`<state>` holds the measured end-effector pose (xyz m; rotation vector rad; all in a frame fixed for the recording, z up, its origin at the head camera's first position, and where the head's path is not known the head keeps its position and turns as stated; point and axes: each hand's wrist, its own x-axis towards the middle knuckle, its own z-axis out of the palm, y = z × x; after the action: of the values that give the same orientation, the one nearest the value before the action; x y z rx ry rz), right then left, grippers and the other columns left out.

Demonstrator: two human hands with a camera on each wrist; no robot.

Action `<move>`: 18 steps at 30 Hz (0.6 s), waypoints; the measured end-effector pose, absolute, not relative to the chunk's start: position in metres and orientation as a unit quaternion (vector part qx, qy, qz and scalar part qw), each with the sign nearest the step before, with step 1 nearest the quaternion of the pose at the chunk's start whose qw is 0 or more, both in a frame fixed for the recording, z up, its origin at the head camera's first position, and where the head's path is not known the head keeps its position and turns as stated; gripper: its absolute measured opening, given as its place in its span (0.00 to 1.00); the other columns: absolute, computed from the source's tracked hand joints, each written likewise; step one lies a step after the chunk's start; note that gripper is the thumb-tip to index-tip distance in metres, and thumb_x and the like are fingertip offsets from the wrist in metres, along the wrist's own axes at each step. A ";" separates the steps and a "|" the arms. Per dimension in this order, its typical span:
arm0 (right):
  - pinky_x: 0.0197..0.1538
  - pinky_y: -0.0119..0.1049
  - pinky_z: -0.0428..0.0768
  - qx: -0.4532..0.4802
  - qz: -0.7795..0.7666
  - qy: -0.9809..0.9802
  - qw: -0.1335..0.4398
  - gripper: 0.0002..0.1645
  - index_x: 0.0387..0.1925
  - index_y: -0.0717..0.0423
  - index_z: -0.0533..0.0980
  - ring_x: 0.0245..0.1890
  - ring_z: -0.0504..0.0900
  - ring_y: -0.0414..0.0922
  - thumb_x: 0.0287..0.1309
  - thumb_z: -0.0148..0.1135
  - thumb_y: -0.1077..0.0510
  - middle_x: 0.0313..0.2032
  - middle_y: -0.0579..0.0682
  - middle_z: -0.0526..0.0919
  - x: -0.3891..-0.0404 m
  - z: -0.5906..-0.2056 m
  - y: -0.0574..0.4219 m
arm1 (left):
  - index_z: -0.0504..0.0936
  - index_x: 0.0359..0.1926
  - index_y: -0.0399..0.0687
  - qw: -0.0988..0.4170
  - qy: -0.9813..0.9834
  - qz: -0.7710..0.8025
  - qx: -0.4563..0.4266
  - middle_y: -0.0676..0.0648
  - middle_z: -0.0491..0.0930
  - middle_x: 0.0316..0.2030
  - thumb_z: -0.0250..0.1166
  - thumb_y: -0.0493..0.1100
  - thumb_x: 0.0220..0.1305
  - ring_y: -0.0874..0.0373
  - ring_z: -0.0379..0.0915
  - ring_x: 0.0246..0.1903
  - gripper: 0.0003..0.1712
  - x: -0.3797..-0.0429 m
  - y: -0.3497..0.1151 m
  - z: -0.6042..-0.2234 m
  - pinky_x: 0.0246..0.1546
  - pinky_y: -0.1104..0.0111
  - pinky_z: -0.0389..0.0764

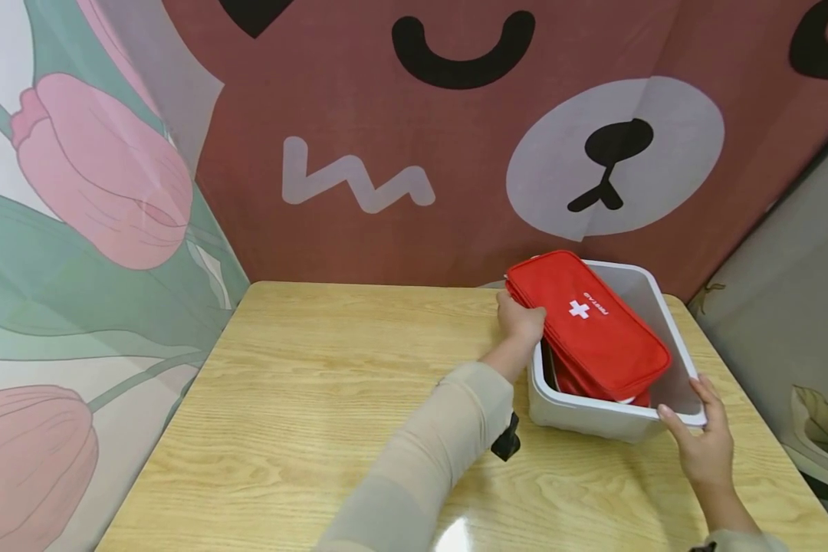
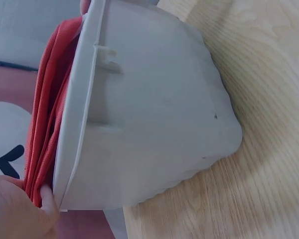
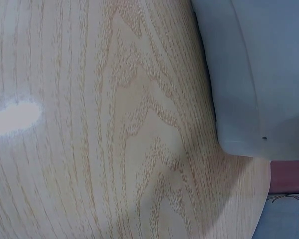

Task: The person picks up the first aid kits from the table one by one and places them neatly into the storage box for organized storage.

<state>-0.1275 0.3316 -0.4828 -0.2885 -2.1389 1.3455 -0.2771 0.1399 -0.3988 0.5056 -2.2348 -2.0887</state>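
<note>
Left hand (image 1: 520, 320) grips the near end of the red first-aid pouch (image 1: 589, 326), which lies tilted in the white bin (image 1: 596, 418) on the wooden table (image 1: 331, 383). Pouch's lower end is hidden by the bin wall. Right hand (image 1: 705, 445), fingers straight, rests against the bin's near corner.

The head view looks forward and down from above the surface (image 1: 331, 383), with the white bin (image 1: 593, 418) at lower right of the frame and the printed backdrop (image 1: 414, 153) filling the top. The left wrist view sits very near the bin's outer wall (image 2: 154, 124), turned sideways, wood grain at right. The right wrist view, equally close, faces mostly wood, the bin's corner (image 3: 254, 74) at upper right. All three share bin and surface.
</note>
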 end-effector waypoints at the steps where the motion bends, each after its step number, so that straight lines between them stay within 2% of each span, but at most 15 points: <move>1: 0.57 0.25 0.50 -0.109 0.505 -0.804 0.295 0.35 0.58 0.58 0.61 0.57 0.54 0.32 0.45 0.56 0.71 0.61 0.49 0.57 -0.128 -0.483 0.332 | 0.66 0.48 0.41 0.021 -0.722 -0.673 0.159 0.45 0.73 0.39 0.65 0.30 0.41 0.55 0.70 0.39 0.29 -0.278 0.140 -0.399 0.40 0.69 0.72; 9: 0.57 0.24 0.50 -0.113 0.509 -0.804 0.286 0.36 0.59 0.57 0.60 0.57 0.54 0.32 0.45 0.56 0.71 0.61 0.48 0.56 -0.128 -0.483 0.333 | 0.67 0.53 0.41 0.013 -0.734 -0.664 0.140 0.46 0.72 0.44 0.61 0.32 0.48 0.55 0.68 0.43 0.28 -0.285 0.140 -0.404 0.44 0.69 0.70; 14: 0.57 0.24 0.50 -0.118 0.507 -0.806 0.282 0.36 0.59 0.57 0.60 0.57 0.54 0.32 0.45 0.56 0.71 0.61 0.46 0.56 -0.128 -0.483 0.333 | 0.66 0.56 0.44 -0.010 -0.742 -0.658 0.125 0.47 0.70 0.48 0.58 0.34 0.52 0.56 0.66 0.46 0.27 -0.289 0.139 -0.402 0.47 0.69 0.68; 18: 0.57 0.24 0.50 -0.120 0.506 -0.806 0.281 0.36 0.59 0.57 0.60 0.57 0.54 0.32 0.45 0.56 0.71 0.62 0.46 0.56 -0.129 -0.483 0.334 | 0.68 0.54 0.44 -0.021 -0.776 -0.621 0.114 0.47 0.71 0.45 0.58 0.35 0.52 0.55 0.66 0.45 0.26 -0.291 0.139 -0.399 0.46 0.69 0.68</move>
<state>-0.1291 0.3341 -0.4831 -0.3210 -2.1609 1.3567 -0.2915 0.1385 -0.3991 0.3621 -2.4695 -1.9757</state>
